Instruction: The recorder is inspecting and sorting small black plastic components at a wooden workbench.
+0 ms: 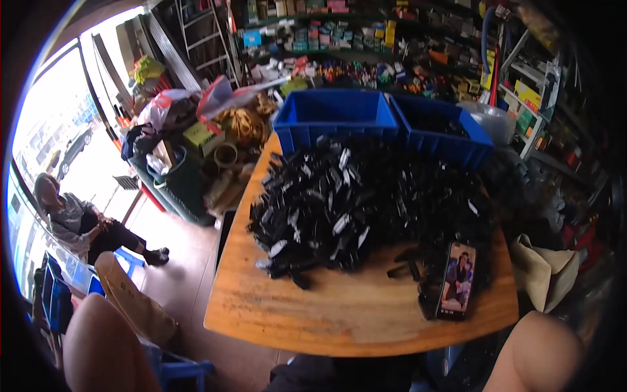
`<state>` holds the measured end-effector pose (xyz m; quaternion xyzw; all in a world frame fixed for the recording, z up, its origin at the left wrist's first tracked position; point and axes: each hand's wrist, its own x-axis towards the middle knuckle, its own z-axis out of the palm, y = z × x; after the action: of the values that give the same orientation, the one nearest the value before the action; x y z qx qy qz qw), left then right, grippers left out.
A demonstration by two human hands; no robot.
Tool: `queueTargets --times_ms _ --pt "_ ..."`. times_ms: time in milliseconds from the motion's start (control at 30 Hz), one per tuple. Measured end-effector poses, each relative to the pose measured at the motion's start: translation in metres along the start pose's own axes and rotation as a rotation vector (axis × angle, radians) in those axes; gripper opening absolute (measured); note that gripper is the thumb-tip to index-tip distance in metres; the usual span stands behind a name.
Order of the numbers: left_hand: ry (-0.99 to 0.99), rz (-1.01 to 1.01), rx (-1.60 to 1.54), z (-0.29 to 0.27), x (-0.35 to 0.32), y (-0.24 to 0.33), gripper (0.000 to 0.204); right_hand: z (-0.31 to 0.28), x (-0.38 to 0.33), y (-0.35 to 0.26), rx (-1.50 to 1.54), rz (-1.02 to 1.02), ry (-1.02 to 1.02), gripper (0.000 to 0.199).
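Hands out of frame, hold untellable, black pieces (320, 202), long axes pointing every way

Through a head-worn fisheye we look forward and down: the orange-brown wooden desk (339, 320) lies near at six o'clock, a rectangular blue plastic bin (336, 108) farther off at twelve.

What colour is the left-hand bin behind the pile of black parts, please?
The bin is blue; it shows best in the head view.
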<state>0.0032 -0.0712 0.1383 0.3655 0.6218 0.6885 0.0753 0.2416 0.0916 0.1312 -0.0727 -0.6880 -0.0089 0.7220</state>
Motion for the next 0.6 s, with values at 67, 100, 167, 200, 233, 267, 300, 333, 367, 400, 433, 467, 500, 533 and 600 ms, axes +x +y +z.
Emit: queueTargets --times_ms 67,100,167,200,233,267,300,333,367,400,433,467,500,533,600 --pt "0.052 -0.040 0.028 -0.008 -0.005 0.005 0.067 -0.007 0.002 -0.001 0.062 0.006 0.001 0.040" --pt "0.078 -0.071 0.046 -0.014 -0.009 0.005 0.067 -0.011 0.001 -0.001 0.093 0.018 -0.005 0.040" --pt "0.132 -0.155 0.091 -0.039 -0.025 0.005 0.066 -0.021 -0.003 -0.002 0.160 0.060 -0.034 0.041" --pt "0.164 -0.192 0.121 -0.055 -0.032 0.007 0.066 -0.025 -0.005 -0.003 0.201 0.083 -0.041 0.041" --pt "0.189 -0.204 0.133 -0.062 -0.031 0.002 0.066 -0.022 -0.009 0.000 0.230 0.080 -0.034 0.041" --pt "0.211 -0.217 0.143 -0.076 -0.032 -0.006 0.066 -0.021 -0.012 0.002 0.256 0.079 -0.028 0.041" --pt "0.253 -0.234 0.116 -0.107 -0.046 -0.018 0.066 -0.019 -0.010 -0.004 0.289 0.043 -0.045 0.041" --pt "0.283 -0.248 0.111 -0.127 -0.055 -0.030 0.066 -0.024 -0.008 0.003 0.318 0.027 -0.048 0.041" --pt "0.309 -0.263 0.103 -0.151 -0.065 -0.045 0.066 -0.030 -0.004 0.010 0.343 0.010 -0.054 0.041" --pt "0.331 -0.290 0.109 -0.184 -0.078 -0.057 0.066 -0.034 -0.003 0.011 0.368 0.012 -0.061 0.041" --pt "0.344 -0.325 0.118 -0.219 -0.092 -0.069 0.066 -0.039 -0.004 0.009 0.385 0.022 -0.072 0.041" --pt "0.356 -0.360 0.125 -0.252 -0.105 -0.081 0.066 -0.044 -0.004 0.007 0.400 0.031 -0.084 0.041" --pt "0.369 -0.402 0.134 -0.283 -0.118 -0.092 0.066 -0.047 -0.003 0.002 0.418 0.044 -0.102 0.041" --pt "0.385 -0.436 0.153 -0.305 -0.126 -0.093 0.066 -0.049 -0.003 0.000 0.440 0.062 -0.108 0.041" --pt "0.444 -0.501 0.193 -0.345 -0.151 -0.096 0.066 -0.044 -0.006 -0.009 0.513 0.092 -0.122 0.042"
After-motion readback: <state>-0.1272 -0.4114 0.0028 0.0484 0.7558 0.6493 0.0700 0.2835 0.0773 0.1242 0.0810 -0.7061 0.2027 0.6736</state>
